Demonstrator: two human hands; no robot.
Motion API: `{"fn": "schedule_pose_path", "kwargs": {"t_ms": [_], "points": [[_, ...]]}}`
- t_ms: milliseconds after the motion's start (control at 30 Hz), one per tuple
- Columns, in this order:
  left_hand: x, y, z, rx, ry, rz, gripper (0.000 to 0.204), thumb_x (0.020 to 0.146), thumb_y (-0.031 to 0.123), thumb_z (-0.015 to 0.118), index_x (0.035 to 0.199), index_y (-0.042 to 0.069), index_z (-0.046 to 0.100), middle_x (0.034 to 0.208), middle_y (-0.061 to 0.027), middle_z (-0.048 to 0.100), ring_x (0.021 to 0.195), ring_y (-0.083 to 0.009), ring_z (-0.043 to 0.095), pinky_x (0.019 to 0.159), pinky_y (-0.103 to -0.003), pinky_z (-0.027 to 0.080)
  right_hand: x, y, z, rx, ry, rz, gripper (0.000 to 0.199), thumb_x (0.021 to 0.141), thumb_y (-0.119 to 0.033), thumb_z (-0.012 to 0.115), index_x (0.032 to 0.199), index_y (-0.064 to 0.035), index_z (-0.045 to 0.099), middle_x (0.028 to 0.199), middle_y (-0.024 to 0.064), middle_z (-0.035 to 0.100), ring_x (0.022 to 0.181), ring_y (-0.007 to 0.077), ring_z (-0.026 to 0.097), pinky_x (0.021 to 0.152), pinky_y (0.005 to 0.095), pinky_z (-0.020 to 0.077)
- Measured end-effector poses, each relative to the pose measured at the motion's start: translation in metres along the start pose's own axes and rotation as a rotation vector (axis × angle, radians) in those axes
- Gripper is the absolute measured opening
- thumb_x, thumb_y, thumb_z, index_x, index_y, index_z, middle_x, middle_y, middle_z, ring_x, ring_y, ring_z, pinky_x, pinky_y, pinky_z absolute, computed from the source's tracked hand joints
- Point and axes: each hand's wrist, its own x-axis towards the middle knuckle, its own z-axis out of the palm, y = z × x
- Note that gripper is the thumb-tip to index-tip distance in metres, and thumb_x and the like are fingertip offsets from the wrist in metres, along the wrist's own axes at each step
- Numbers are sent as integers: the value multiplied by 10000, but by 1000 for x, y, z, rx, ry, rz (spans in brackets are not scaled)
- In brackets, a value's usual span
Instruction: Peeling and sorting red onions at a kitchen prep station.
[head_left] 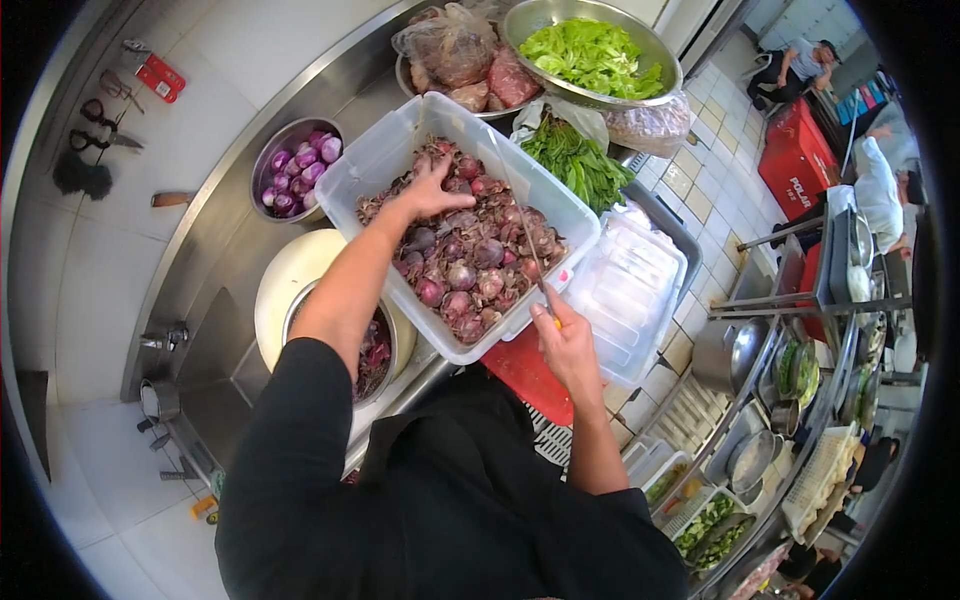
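Observation:
My left hand (432, 190) reaches into a clear plastic bin (372, 160) full of unpeeled red onions (470, 265), its fingers spread over onions at the far end. My right hand (562, 335) grips a knife (522, 225) by its handle; the long blade points away over the bin. Under that hand lies a red cutting board (525, 375). A steel bowl of peeled purple onions (297, 165) stands to the left of the bin. Below my left arm a metal pot (378, 355) holds onion skins.
A steel bowl of lettuce (590, 55), bagged meat (460, 50) and leafy herbs (578, 160) lie beyond the bin. A clear lid (630, 290) rests at the right. Scissors (100, 125) hang on the tiled wall. Shelves with pans, a red crate (795, 160) and other people fill the right side.

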Motion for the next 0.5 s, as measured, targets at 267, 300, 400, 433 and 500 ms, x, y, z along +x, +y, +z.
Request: {"fn": "schedule_pose_path", "kwargs": {"t_ms": [267,300,400,433,500], "points": [[-31,31,41,432,141,273,308,882,251,580,1048,-8,579,1096,-218,543,1068,-435,517,893,-509,473,3,9,2,82,55,-96,518,958,-271,585,1381,14,494,585,-42,452,526,54,438,504,237,381],[-24,25,44,377,157,260,290,882,242,576,1024,-11,586,1043,-229,575,1030,-435,548,882,-498,481,2,7,3,84,58,-104,518,958,-271,585,1381,14,494,585,-42,452,526,54,438,504,237,381],[-16,22,28,258,148,176,258,887,229,569,979,-10,608,974,-253,622,964,-432,599,864,-492,488,1,6,0,58,59,-86,522,955,-263,589,1387,12,487,581,-39,459,522,57,448,502,239,387],[-18,24,18,195,118,104,245,891,224,565,958,-5,623,958,-266,637,935,-429,619,856,-496,488,-1,4,-2,53,51,-21,496,950,-268,587,1365,-8,510,678,15,536,628,93,504,614,269,432],[-26,17,-1,91,168,110,265,897,236,568,960,-10,644,951,-267,649,940,-422,628,842,-478,491,-1,0,3,20,31,33,471,945,-273,586,1344,-28,533,775,68,614,735,129,560,726,299,477]]}}
